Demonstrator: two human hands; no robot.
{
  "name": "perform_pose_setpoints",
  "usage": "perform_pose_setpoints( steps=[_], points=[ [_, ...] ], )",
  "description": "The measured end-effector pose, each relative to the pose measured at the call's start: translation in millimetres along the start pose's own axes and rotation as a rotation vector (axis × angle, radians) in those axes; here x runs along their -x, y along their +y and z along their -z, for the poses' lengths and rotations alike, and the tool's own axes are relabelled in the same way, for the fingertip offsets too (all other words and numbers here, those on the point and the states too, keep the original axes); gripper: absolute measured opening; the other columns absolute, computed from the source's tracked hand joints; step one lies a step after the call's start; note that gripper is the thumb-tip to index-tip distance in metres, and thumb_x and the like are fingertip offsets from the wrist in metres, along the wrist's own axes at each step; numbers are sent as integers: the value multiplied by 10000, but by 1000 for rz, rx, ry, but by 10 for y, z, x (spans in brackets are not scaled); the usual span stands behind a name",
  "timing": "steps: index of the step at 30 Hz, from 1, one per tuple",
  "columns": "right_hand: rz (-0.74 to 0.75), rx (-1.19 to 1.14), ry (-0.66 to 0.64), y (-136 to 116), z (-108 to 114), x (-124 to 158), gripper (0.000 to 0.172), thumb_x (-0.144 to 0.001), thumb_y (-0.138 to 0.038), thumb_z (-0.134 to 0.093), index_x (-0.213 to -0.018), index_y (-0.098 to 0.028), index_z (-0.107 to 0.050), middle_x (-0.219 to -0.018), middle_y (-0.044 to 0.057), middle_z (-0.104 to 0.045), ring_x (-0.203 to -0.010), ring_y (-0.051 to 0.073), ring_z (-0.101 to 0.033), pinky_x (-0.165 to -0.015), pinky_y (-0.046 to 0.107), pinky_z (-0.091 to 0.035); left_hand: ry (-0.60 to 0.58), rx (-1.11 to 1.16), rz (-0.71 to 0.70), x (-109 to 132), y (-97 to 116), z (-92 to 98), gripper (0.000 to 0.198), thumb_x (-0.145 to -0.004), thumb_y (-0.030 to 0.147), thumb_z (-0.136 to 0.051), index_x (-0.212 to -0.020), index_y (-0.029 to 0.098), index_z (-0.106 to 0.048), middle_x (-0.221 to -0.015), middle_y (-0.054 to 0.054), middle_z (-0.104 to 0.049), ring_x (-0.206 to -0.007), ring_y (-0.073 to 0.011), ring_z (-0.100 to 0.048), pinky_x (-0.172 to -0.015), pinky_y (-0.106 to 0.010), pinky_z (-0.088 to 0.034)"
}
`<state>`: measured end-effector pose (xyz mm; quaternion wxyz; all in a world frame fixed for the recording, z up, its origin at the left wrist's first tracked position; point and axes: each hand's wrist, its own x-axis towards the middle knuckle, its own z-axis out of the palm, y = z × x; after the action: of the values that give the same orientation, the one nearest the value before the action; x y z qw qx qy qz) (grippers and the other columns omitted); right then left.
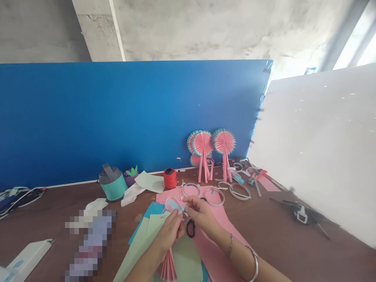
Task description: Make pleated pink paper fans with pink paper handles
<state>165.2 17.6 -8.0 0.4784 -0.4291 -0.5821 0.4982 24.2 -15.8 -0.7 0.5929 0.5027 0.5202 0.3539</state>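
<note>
My left hand (pixel 171 228) and my right hand (pixel 199 214) meet over the paper, fingertips pinched together at a small pale blue, see-through strip (pixel 175 204). Its exact kind is hard to make out. A pleated pink paper (pixel 168 267) shows below my left hand; whether that hand touches it I cannot tell. Beside my right hand is the black handle of a pair of scissors (pixel 190 229), its blades hidden. Beneath lie green paper sheets (pixel 138 243) and a pink sheet (pixel 219 243). Tape rolls (pixel 214 196) lie just beyond my fingers.
Finished pink pleated fans (pixel 203 144) lean on the blue partition (pixel 117 109). A teal-grey container (pixel 112 184), a purple pot (pixel 131 177) and a red container (pixel 170 178) stand along the back. A hot glue gun (pixel 255 174), a black tool (pixel 301 214) and a white box (pixel 31 260) lie around.
</note>
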Motion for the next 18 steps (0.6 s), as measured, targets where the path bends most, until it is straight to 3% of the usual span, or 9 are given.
perform_pose_setpoints(
  steps=[6, 10, 13, 15, 18],
  points=[
    [54, 12, 25, -17, 30, -4, 209, -745, -318, -581, -879, -165, -632, -746, 7, -588, -676, 133, -534, -598, 250, -430, -46, -18, -60, -33, -26, 17, 438, -790, 634, -404, -854, 206, -469, -463, 99, -360, -425, -85, -232, -459, -230, -196],
    [246, 246, -58, -69, 37, 33, 189, -790, -249, -552, -914, -186, -681, -816, 41, -615, -714, 144, -558, -595, 248, -446, 26, -102, -91, -96, -116, 39, 408, -796, 634, -397, -750, 228, -403, -502, 81, -355, -463, -100, -284, -494, -241, -251],
    [477, 462, -95, -62, 49, 51, 218, -846, -201, -489, -933, -192, -689, -845, 70, -627, -748, 164, -567, -626, 271, -456, 117, -298, -164, -101, -157, 69, 310, -854, 530, -365, -750, 238, -378, -553, 53, -388, -537, -140, -394, -545, -259, -290],
    [610, 605, -96, -45, 53, 56, 236, -880, -183, -450, -929, -190, -681, -834, 79, -638, -766, 176, -566, -660, 289, -450, 166, -485, -194, -69, -145, 87, 225, -891, 432, -327, -812, 238, -410, -636, 12, -489, -638, -175, -488, -596, -268, -312],
    [721, 800, -66, -34, 47, 62, 245, -910, -187, -420, -864, -184, -660, -770, 69, -631, -714, 175, -544, -635, 289, -409, 192, -717, -177, 7, -74, 91, 207, -918, 350, -271, -947, 233, -439, -819, -63, -619, -798, -223, -576, -653, -280, -330]
  ],
)
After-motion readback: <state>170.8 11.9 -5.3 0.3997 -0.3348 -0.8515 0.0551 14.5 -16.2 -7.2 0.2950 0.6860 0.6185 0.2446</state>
